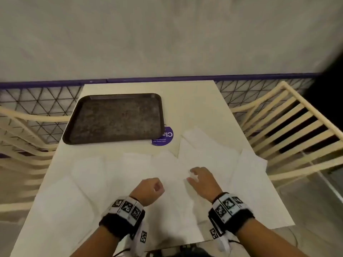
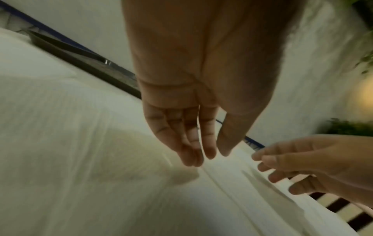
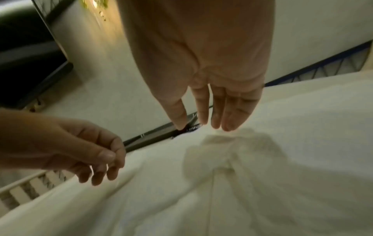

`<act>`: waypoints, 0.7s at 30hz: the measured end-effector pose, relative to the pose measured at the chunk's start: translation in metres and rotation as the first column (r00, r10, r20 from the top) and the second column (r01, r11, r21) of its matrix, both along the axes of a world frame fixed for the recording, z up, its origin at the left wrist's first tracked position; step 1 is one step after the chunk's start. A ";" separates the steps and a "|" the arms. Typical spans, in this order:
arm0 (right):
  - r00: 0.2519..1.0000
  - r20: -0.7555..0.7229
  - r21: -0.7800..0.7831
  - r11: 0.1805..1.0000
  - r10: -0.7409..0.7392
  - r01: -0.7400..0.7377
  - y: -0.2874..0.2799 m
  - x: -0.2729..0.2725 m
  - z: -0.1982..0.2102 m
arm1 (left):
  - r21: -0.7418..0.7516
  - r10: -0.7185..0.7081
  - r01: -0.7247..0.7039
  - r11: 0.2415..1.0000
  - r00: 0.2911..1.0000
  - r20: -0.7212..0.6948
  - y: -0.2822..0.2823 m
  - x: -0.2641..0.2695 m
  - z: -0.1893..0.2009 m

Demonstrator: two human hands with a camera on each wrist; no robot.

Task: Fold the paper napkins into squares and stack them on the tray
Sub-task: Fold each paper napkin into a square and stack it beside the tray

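Several white paper napkins (image 1: 130, 173) lie unfolded and overlapping across the near half of the cream table (image 1: 194, 108). The dark brown tray (image 1: 111, 142) sits at the far left with nothing on it; its edge also shows as the tray (image 2: 80, 63) and the tray (image 3: 153, 137). My left hand (image 1: 151, 189) hovers over the middle napkins, its fingers loosely curled and holding nothing (image 2: 210, 153). My right hand (image 1: 201, 179) is just to its right, with fingers fairly straight (image 3: 201, 124), their tips at a raised wrinkle of napkin (image 3: 222, 143).
A round purple sticker (image 1: 164, 137) lies partly under the tray's near right corner. Cream slatted chairs stand on the left (image 1: 24, 130) and on the right (image 1: 289, 123). A mesh railing with a purple top bar (image 1: 167, 78) runs behind the table.
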State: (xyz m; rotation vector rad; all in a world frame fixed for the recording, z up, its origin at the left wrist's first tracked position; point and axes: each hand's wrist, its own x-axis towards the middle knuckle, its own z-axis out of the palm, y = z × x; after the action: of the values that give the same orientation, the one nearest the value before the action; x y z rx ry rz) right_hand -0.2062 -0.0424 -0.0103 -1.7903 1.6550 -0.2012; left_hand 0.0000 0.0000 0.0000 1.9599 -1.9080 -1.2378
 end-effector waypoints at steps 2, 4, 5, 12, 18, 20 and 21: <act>0.998 -0.059 0.018 1.000 -0.018 0.019 -0.011 0.009 -0.008 | 0.057 0.107 -0.107 0.993 0.994 -0.007 -0.006 -0.006 -0.008; 0.992 -0.129 0.035 0.999 -0.004 0.009 -0.019 0.017 -0.011 | 0.127 0.205 -0.202 0.971 0.979 -0.011 -0.008 -0.012 -0.015; 0.990 -0.141 0.035 0.999 -0.004 0.009 -0.022 0.019 -0.013 | 0.154 0.263 -0.256 0.954 0.964 -0.025 -0.009 -0.014 -0.021; 0.986 0.165 0.101 0.995 -0.038 0.022 -0.030 0.018 -0.016 | 0.295 0.679 -0.619 0.728 0.711 -0.183 -0.014 -0.023 -0.037; 0.852 0.496 0.268 0.963 -0.170 0.036 -0.034 -0.001 -0.008 | 0.328 0.790 -0.734 0.595 0.457 -0.410 -0.015 -0.029 -0.029; 0.811 0.554 0.305 0.952 -0.186 0.010 -0.037 -0.010 -0.006 | 0.288 0.759 -0.746 0.601 0.420 -0.497 -0.011 -0.032 -0.018; 0.795 0.576 0.319 0.948 -0.188 -0.007 -0.038 -0.014 -0.005 | 0.257 0.742 -0.751 0.608 0.422 -0.521 -0.008 -0.033 -0.014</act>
State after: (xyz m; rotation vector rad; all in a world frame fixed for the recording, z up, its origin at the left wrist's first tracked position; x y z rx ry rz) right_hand -0.2202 -0.0800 -0.0154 -1.2298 1.2228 -0.4780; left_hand -0.0330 -0.0081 -0.0137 1.7487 -0.5675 -1.2674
